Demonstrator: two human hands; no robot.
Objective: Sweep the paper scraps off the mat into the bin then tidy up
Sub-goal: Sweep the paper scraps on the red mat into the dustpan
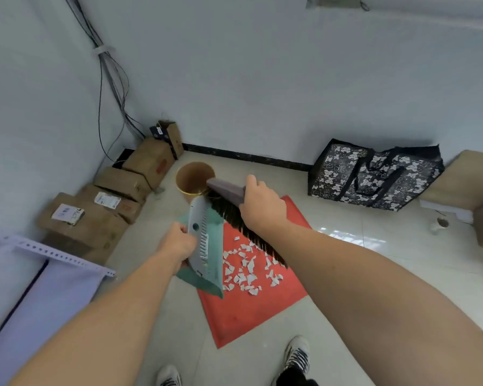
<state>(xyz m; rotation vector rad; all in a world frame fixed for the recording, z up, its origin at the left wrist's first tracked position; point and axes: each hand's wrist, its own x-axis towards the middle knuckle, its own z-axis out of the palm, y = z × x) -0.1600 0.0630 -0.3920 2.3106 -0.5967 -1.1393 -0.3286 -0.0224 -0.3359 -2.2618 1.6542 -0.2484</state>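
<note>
Two bare hands reached forward over a pale tiled floor (374,218), each gripping a cleaning tool. The left hand (179,242) had its fingers curled round the back of a teal and grey dustpan (212,260). The dustpan stood steeply tilted, its open side facing right and its lower corner over the left edge of a red mat (248,313); whether it touched the mat could not be told. The right hand (262,207) was closed round the grey-purple head of a brush (226,188), thumb uppermost. The brush's dark bristles ran in a long row from beside the dustpan's top down to the right side of the paper scraps (244,271). Those white scraps lay in a loose cluster on the middle of the mat, between dustpan and bristles. Just beyond the brush head stood the bin (191,176), a round, brown, open-topped tub on the floor by the mat's far corner. Cardboard boxes (109,210) lined the left wall, with thin cables (109,79) running down the room's corner above them. A black bag (374,176) with a white pattern leaned against the far wall to the right. Two black and white shoes (299,355) showed at the lower edge, near the mat's closest corner.
</note>
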